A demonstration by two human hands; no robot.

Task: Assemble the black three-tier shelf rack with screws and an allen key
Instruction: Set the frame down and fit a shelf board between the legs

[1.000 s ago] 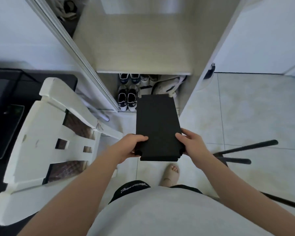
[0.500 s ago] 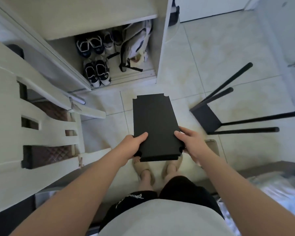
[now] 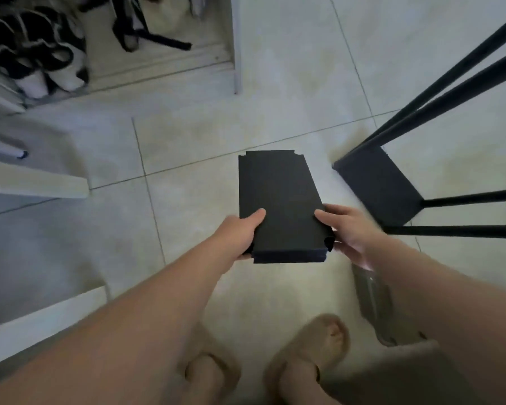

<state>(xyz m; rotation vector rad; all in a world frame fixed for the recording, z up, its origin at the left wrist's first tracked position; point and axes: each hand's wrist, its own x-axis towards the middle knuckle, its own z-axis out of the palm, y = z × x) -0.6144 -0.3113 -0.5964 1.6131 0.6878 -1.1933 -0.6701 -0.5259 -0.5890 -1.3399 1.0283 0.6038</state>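
Shoes, black-and-white pairs, sit in open cupboard far left; white furniture edge crowds that side. Left hand clasps near corner of flat black notched-corner shelf board, thumb on top. Right hand clasps opposite corner; two-sided hold likely keeps board level above pale tiled floor. Right: black part-built rack on its side, probable destination; its thin black poles bar direct approach.

left hand gripping, right hand gripping
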